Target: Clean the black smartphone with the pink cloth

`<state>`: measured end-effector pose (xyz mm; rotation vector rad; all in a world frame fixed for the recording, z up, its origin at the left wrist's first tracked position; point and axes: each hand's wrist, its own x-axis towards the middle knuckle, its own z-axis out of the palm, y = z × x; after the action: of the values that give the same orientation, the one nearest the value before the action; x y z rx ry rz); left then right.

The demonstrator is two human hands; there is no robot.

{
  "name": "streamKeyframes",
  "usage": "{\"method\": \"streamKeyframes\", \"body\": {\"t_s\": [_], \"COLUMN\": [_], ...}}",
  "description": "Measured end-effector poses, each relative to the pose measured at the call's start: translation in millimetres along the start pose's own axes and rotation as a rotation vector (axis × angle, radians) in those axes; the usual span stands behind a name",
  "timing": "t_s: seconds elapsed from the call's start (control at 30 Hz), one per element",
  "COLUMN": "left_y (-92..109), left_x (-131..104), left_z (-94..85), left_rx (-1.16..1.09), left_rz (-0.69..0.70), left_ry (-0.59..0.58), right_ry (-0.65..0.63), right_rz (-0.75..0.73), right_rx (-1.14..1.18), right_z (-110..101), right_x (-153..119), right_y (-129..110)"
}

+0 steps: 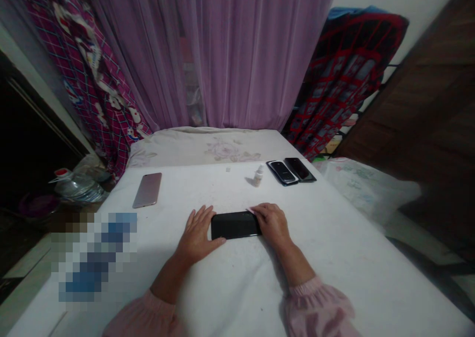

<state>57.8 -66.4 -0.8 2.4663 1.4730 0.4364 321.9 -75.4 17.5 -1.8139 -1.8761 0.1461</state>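
Note:
A black phone (236,225) lies sideways on the white table cover, its dark glossy face up. My left hand (196,235) is at its left end, thumb at the near edge and the other fingers spread beyond the far left corner. At the right end, my right hand (272,224) has its fingers pinched on a small pale pad (251,211) at the phone's far right edge. Most of the pad is hidden under the fingers. Beyond my right hand stands a small spray bottle (258,176).
A pinkish phone (147,190) lies at the left. Several dark phones (300,169) sit at the back right. A pixelated blue patch (98,258) covers the left edge. Purple curtains (237,55) hang behind; a water jug (79,186) stands beyond the left side.

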Motion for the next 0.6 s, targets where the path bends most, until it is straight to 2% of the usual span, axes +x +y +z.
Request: {"method": "streamKeyframes", "body": {"t_s": [0.1,0.37,0.47,0.6], "left_y": [-0.3,2.7,3.7,3.5], "left_x": [0.0,0.5,1.0,1.2], "left_z": [1.6,-0.1,-1.5,-2.6], "left_rx": [-0.002,0.005,0.008,0.005], "left_rz": [0.000,-0.014,-0.020,-0.015], "left_ry": [0.002,0.000,-0.010,-0.019], "right_ry": [0.003,-0.062,-0.053,-0.019], "right_rz": [-0.002,-0.124,-0.097,-0.005], "right_rx": [-0.017,0.012,0.011,-0.019], "right_z": [1.9,13.3,9.1,0.0], "right_x": [0.4,2.1,1.4,0.0], "right_y": [-3.2,-38.9,-36.8,-17.3]}}
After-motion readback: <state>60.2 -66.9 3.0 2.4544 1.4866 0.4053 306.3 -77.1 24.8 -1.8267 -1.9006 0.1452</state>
